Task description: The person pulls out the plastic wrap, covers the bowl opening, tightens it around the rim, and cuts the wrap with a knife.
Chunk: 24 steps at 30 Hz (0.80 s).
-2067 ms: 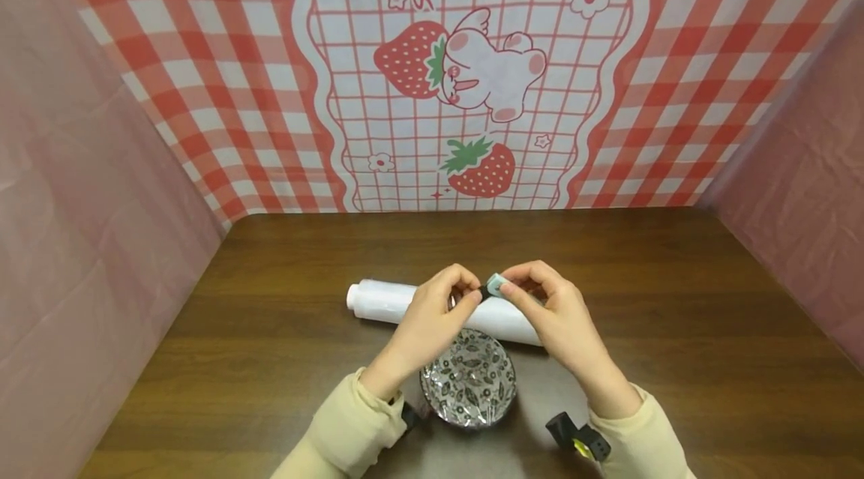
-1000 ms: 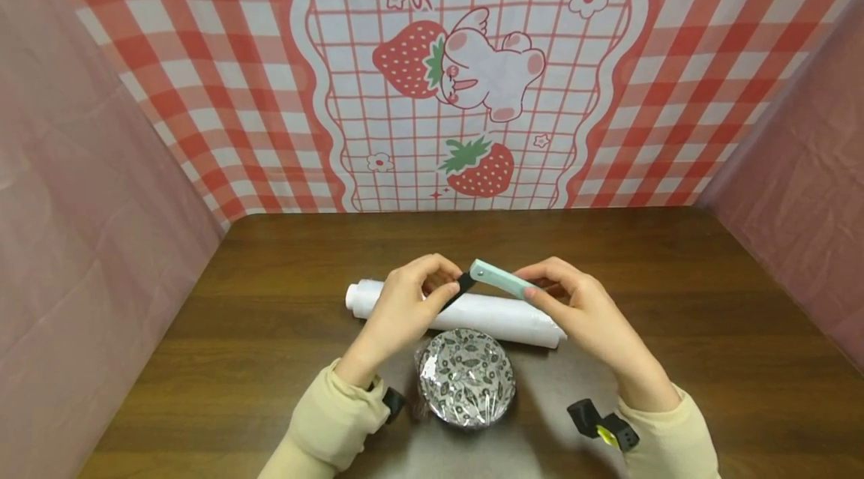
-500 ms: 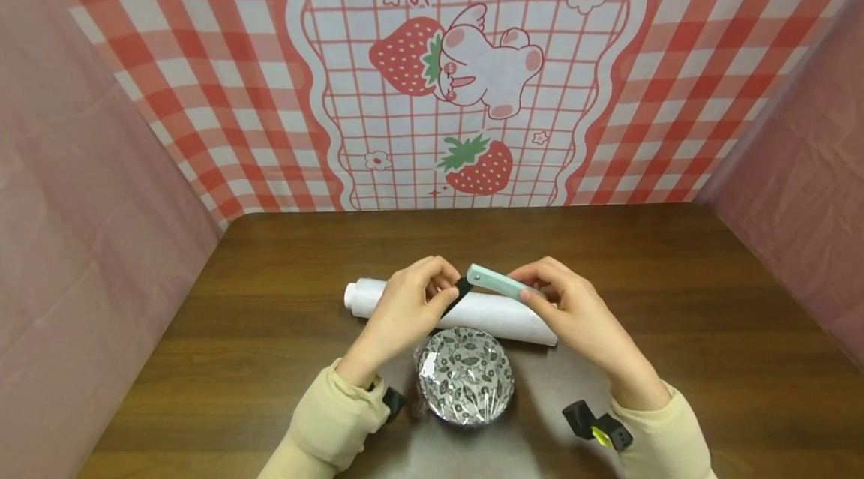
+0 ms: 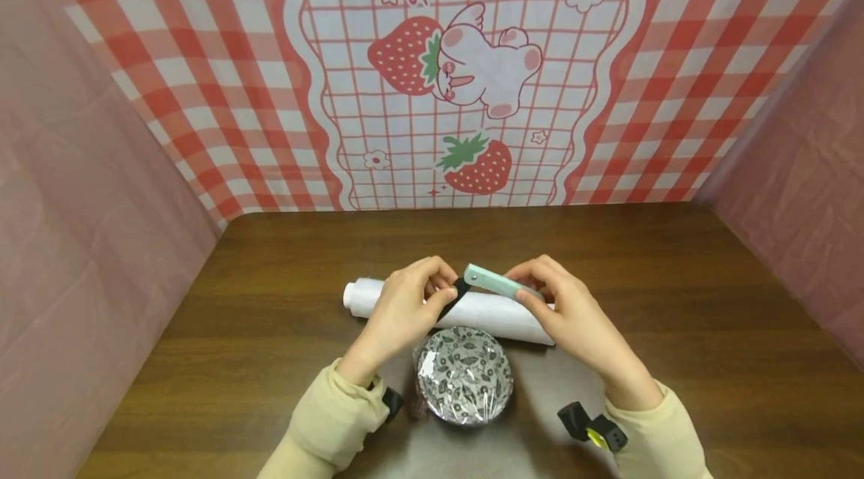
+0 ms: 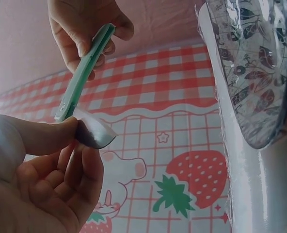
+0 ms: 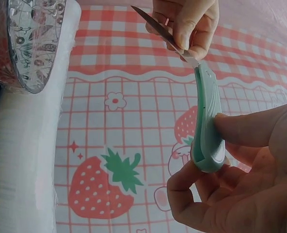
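A folding knife (image 4: 498,282) with a mint-green handle is held up above the table, its dark blade (image 6: 158,28) swung out at an angle from the handle. The left hand (image 4: 405,306) pinches the blade between thumb and fingers, as the left wrist view shows up close. The handle's far end is in the grip of the right hand (image 4: 570,310), thumb on one side and fingers on the other. Just below the hands sits a round leaf-patterned bowl (image 4: 466,378) with clear film stretched over it. Behind the bowl lies a white roll of cling film (image 4: 506,316), partly hidden by the hands.
The brown wooden table (image 4: 270,261) extends to both sides. A red-checked strawberry cloth (image 4: 472,74) hangs at its back, and pink cloth (image 4: 88,239) hangs at the sides. A black wrist camera (image 4: 587,426) is strapped at the right sleeve.
Over two seconds the hands have moved apart, and the knife, earlier mostly hidden by the fingers, now shows its handle lengthwise and its blade. In the last half second they barely shifted.
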Tool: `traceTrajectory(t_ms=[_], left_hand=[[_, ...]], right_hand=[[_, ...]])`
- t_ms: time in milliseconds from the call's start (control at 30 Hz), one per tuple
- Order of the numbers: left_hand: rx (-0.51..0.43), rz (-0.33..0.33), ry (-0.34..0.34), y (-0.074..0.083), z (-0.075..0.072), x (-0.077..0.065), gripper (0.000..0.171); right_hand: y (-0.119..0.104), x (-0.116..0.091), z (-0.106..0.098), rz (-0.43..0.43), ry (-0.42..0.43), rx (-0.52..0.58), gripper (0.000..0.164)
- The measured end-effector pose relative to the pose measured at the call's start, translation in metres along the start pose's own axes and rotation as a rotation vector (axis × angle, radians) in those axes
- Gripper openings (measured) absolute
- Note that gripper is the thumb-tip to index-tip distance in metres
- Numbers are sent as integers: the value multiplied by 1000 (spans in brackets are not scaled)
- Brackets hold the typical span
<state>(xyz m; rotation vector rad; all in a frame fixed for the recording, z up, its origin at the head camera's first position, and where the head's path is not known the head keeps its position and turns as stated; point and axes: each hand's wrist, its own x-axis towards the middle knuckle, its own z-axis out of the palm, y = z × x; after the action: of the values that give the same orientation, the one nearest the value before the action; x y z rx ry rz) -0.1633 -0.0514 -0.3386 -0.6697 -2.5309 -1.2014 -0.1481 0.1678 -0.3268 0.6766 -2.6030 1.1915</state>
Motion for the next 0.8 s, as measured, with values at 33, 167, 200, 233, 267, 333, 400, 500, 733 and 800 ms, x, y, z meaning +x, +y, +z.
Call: traceTrajectory(t_ms=[33, 167, 200, 233, 267, 333, 400, 500, 733, 800], left_hand=[[-4, -4, 5, 0, 0, 0, 10], [-51, -34, 32, 1, 2, -1, 9], [-69, -44, 42, 2, 2, -1, 9], [-87, -53, 53, 3, 3, -1, 9], [-106, -61, 64, 3, 3, -1, 9], [-140, -74, 88, 5, 5, 0, 9], [-163, -83, 111, 6, 7, 0, 10], [-182, -89, 136, 7, 10, 0, 10], [-209, -110, 173, 9, 16, 0, 9], [-231, -115, 175, 9, 17, -1, 9]], right_hand=[[0, 0, 0, -2, 2, 2, 18], [0, -1, 4, -14, 13, 35, 19], [0, -1, 5, -14, 13, 51, 19], [-1, 0, 7, -14, 14, 66, 18], [-1, 0, 8, -12, 14, 85, 18], [-2, 0, 12, 5, -1, 133, 18], [-3, 0, 14, 29, -20, 178, 18], [-4, -1, 16, 56, -37, 213, 18], [-6, -1, 17, 62, -44, 239, 18], [-6, -1, 19, 55, -51, 248, 19]])
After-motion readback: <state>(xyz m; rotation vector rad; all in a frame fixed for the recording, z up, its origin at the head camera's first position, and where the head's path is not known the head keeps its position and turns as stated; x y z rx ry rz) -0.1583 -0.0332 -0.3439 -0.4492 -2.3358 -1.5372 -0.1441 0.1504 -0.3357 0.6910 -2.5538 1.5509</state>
